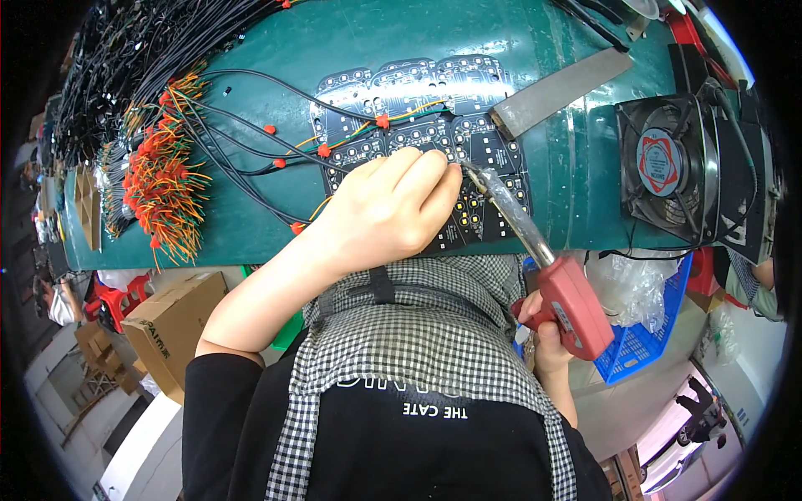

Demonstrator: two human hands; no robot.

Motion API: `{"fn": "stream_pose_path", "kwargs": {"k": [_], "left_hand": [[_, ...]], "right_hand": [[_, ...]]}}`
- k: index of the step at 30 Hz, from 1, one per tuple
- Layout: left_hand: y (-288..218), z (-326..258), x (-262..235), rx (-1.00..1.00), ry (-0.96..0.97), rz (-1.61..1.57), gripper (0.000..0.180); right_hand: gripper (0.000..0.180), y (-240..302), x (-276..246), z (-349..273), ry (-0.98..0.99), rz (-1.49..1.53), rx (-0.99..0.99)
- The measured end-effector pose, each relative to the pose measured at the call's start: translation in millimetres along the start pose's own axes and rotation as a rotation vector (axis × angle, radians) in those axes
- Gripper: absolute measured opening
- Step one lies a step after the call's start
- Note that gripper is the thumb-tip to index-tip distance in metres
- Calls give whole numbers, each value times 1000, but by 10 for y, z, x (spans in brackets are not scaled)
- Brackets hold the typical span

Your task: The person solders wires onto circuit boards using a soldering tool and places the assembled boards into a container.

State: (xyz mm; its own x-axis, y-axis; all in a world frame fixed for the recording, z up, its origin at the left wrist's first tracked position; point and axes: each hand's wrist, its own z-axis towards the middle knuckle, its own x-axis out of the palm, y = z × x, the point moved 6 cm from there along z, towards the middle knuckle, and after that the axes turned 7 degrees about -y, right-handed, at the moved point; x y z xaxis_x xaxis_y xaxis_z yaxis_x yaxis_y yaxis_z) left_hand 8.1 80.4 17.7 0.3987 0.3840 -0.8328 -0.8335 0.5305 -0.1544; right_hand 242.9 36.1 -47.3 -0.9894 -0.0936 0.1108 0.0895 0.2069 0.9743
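My right hand point(547, 334) is wrapped around the handle of a red soldering gun point(576, 305). Its long metal barrel slants up and left, and the tip ends beside the fingertips of my left hand point(397, 204). That left hand is closed over a panel of black circuit boards point(342, 125) dotted with small components; what its fingers pinch is hidden behind the knuckles. Black cables point(259, 129) with red ties and thin orange and yellow wire ends run from the left onto the boards. One orange wire passes beneath my left hand.
A thick bundle of cables with orange-red ends point(163, 188) lies at the left on the green table point(576, 150). A flat grey metal bar point(560, 92) touches the panel's right side. Farther right stands a black fan point(664, 163). Below the table are a blue crate point(639, 346) and a cardboard box point(171, 326).
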Motion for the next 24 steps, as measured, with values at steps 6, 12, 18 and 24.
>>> {"fn": "stream_pose_path", "kwargs": {"k": [6, 12, 18, 24], "left_hand": [[1, 7, -5, -7, 2, -8, 31], [-4, 9, 4, -3, 24, -8, 31], [-27, 24, -33, 17, -31, -47, 32], [-61, 10, -15, 41, -17, -75, 32]], "right_hand": [[78, -9, -114, -34, 117, -338, -277], [82, 131, -2, -2, -13, -46, -31], [79, 118, 3, -38, -49, -24, 29], [77, 128, 15, -26, -20, -45, 39]]}}
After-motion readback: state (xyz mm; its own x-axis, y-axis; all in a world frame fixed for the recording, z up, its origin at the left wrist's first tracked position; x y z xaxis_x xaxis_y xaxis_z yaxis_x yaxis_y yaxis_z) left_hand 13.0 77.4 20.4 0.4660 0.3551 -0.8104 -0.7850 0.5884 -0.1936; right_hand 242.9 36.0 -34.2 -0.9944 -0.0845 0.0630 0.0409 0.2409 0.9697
